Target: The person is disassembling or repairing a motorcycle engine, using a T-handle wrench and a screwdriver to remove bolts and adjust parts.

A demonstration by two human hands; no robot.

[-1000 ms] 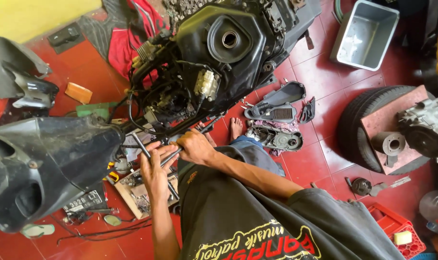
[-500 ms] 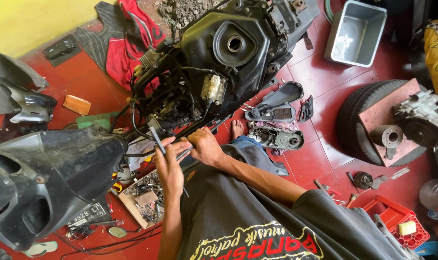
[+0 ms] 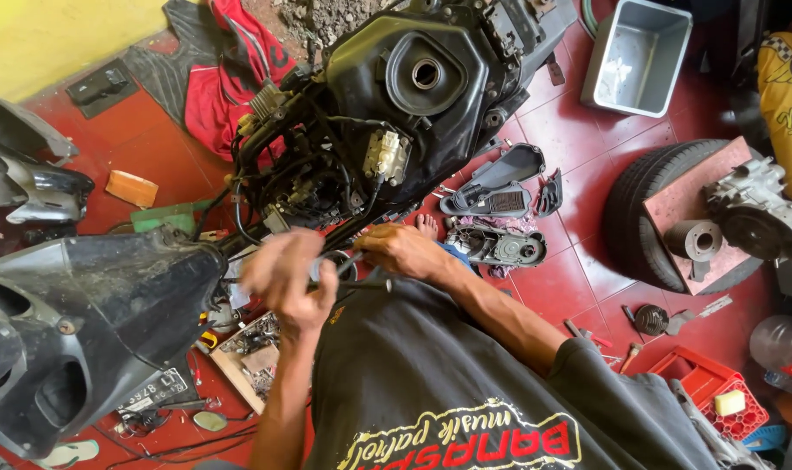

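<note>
both hands (image 3: pixel 343 270) grip a metal tool (image 3: pixel 352 274) over red floor tiles (image 3: pixel 561 130) — beside a yellow wall (image 3: pixel 56 39).

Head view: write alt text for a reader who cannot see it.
Two bare hands, left hand and right hand, meet on a thin metal tool beside a stripped black scooter frame on a red tiled floor. The left hand is motion-blurred. A black body panel, a tyre and a grey tub lie around.

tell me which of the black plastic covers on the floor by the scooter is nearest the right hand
The round-ended engine cover, just beyond the right hand. The long oval cover and the small curved piece lie farther up the red tiles.
</note>
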